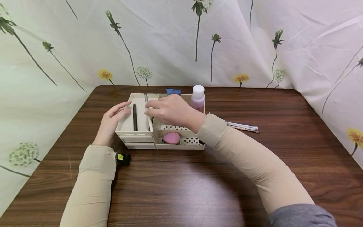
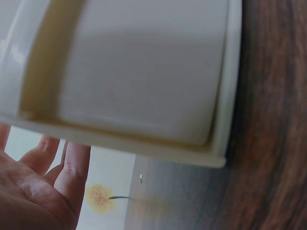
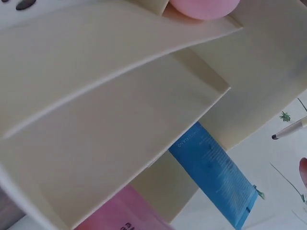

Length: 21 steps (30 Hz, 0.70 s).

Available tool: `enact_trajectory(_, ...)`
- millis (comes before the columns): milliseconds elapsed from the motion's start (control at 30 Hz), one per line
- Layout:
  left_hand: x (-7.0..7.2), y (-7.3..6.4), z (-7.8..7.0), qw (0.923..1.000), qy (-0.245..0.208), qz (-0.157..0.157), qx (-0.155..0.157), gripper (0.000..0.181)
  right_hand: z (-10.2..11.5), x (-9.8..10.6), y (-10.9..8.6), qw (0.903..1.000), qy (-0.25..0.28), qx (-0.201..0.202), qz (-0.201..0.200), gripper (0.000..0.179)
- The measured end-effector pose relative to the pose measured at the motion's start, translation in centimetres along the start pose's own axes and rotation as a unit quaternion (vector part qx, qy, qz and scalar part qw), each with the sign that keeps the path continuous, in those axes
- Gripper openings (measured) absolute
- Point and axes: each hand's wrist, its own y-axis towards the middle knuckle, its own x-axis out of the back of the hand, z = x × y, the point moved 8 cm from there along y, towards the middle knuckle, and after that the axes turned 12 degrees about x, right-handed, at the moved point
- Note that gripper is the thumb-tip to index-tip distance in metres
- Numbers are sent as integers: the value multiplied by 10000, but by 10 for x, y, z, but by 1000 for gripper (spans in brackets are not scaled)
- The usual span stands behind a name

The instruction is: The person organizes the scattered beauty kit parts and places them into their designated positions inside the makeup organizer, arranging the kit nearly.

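A cream-white makeup organizer (image 1: pixel 139 138) has compartments and drawer fronts. My left hand (image 1: pixel 109 124) rests by its left rim in the head view, fingers fairly straight; the left wrist view shows that palm (image 2: pixel 29 191) beside the tray wall (image 2: pixel 144 148). On the upper left tray (image 1: pixel 127 124) lies a dark pen-like stick (image 1: pixel 135 118). Over the tray's right wall, my right hand (image 1: pixel 174 110) pinches a slim pencil-like stick (image 1: pixel 146 97), its dark tip (image 3: pixel 275 137) visible in the right wrist view. The fingers hide its middle.
A pink bottle with white cap (image 1: pixel 198 96) and a blue tube (image 1: pixel 173 91) stand in the organizer's back part. A pink makeup sponge (image 1: pixel 171 138) sits in a front compartment. Several makeup brushes (image 1: pixel 244 126) lie on the wooden table (image 1: pixel 181 189), right of the organizer. Floral cloth (image 1: pixel 175 47) hangs behind.
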Motion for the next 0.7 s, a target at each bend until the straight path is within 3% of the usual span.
enact_trajectory(200,0,2,1,9999,-69,72,-27,42,1,-15,6,9988,-99,100,472,30)
enact_trajectory(433,-1,2,1,10000,-36,87,-30,43,-4,-31,5,9928,-29,-212,1177,27)
enact_trajectory(700,0,1,1,9999,-57,94,6,43,-7,-39,8,9913,129,-317,1275,31)
